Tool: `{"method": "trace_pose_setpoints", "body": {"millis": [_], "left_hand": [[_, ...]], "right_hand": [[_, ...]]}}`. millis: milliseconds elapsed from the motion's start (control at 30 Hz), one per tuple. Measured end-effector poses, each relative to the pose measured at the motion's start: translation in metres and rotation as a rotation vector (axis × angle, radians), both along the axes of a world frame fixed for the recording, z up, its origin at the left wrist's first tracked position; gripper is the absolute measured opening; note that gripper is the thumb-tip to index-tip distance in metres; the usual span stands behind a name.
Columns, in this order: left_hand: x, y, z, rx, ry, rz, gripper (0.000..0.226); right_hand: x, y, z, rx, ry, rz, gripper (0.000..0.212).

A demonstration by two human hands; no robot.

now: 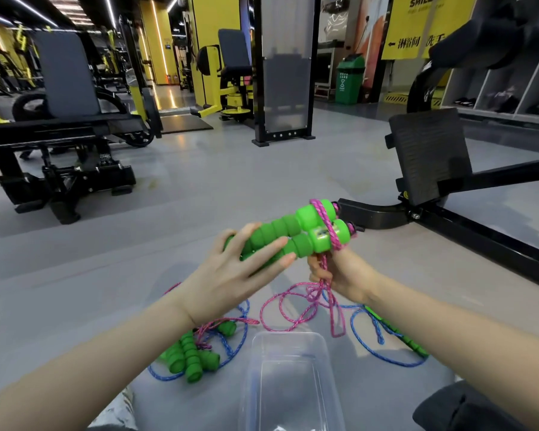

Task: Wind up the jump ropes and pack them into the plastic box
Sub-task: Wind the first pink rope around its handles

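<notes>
Two green foam jump-rope handles (296, 233) lie side by side in the air, held by my left hand (234, 275) around their near ends. A pink rope (322, 225) is looped a couple of times around their far ends. My right hand (339, 275) pinches that pink rope just below the handles; the rest of the pink rope (288, 309) hangs down to the floor. A clear plastic box (288, 381) stands on the floor in front of me, with nothing visible inside. Left of it lies a bundle of green handles (189, 356) with blue rope (231, 349). Another green handle (399, 334) with blue rope lies to the right.
I am on a grey gym floor (199, 188). A black weight bench (59, 144) stands at the left, a black machine frame with a footplate (430, 157) at the right. Further back are yellow machines and a green bin (350, 80).
</notes>
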State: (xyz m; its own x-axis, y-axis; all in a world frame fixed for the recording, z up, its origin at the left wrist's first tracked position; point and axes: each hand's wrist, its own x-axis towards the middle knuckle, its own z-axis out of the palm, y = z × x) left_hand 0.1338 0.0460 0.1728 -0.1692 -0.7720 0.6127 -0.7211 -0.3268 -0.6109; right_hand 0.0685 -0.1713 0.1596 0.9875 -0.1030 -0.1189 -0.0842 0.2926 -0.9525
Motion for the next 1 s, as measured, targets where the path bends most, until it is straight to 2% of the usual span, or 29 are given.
{"method": "trace_pose_setpoints", "body": {"millis": [133, 233, 333, 467, 667, 800, 900, 1000], "left_hand": [[0.019, 0.012, -0.003, 0.008, -0.022, 0.127, 0.05], [0.031, 0.021, -0.008, 0.05, -0.049, 0.183, 0.054], [0.039, 0.03, -0.009, 0.093, -0.08, 0.242, 0.054], [0.046, 0.034, -0.008, 0.174, -0.092, 0.319, 0.053], [0.042, 0.027, -0.015, 0.333, -0.134, 0.193, 0.048], [0.025, 0.021, -0.021, 0.39, -0.123, 0.031, 0.044], [0.007, 0.014, -0.021, 0.354, -0.119, -0.063, 0.04], [-0.01, 0.001, -0.019, 0.276, -0.099, -0.152, 0.035]], "right_hand": [[-0.012, 0.022, -0.004, -0.135, 0.084, 0.004, 0.045], [-0.022, 0.024, -0.001, -0.281, 0.096, 0.052, 0.043], [-0.028, 0.021, 0.006, -0.457, 0.09, 0.15, 0.032], [-0.032, 0.017, 0.032, -0.819, 0.079, 0.352, 0.015], [-0.024, 0.003, 0.08, -1.293, -0.125, 0.281, 0.034], [-0.012, -0.009, 0.078, -1.354, -0.271, 0.162, 0.048], [-0.001, -0.022, 0.071, -1.218, -0.323, 0.08, 0.048], [0.004, -0.036, 0.06, -1.0, -0.231, 0.041, 0.044]]}}
